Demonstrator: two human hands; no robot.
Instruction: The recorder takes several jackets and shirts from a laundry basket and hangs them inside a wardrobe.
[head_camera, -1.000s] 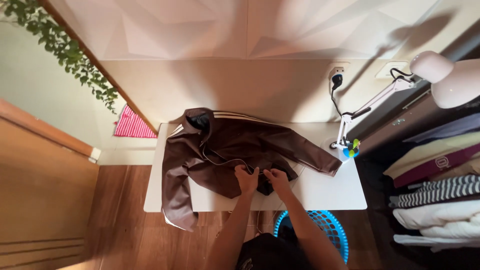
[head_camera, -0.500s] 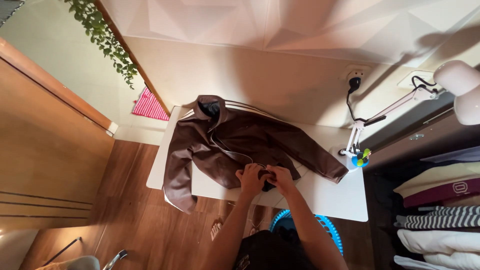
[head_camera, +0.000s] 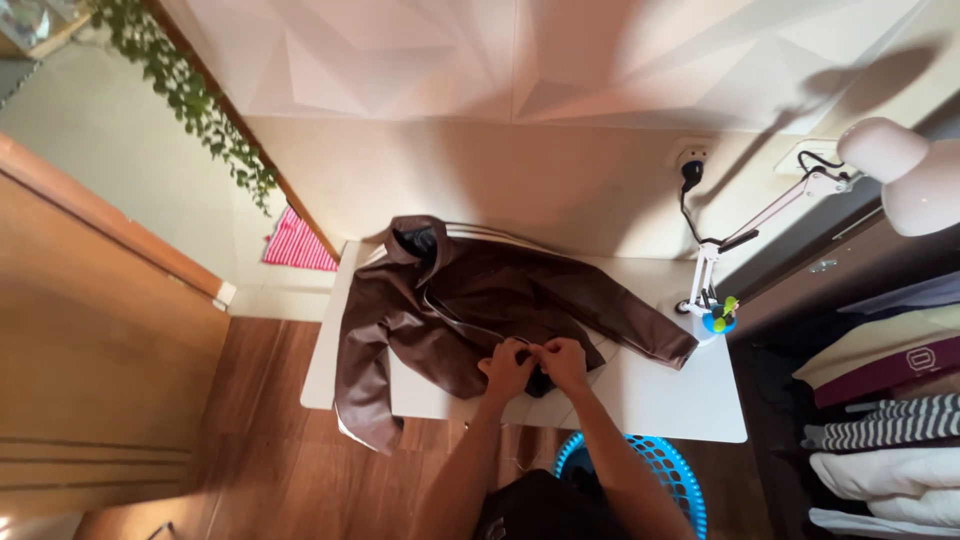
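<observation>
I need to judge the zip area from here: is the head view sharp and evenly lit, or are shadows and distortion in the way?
Head view: wide-angle, edges bowed; warm light falls unevenly, with broad shadows on the wall. The brown jacket on the white table is dark with little detail, and the left hand and right hand are too small to show the zip.

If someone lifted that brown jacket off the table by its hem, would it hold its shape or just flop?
Probably flop: the brown jacket lies flat and creased on the white table, with one sleeve drooping over the edge. It may be slightly slick, judging by its sheen. Both the left hand and right hand pinch the hem, which bunches easily.
</observation>
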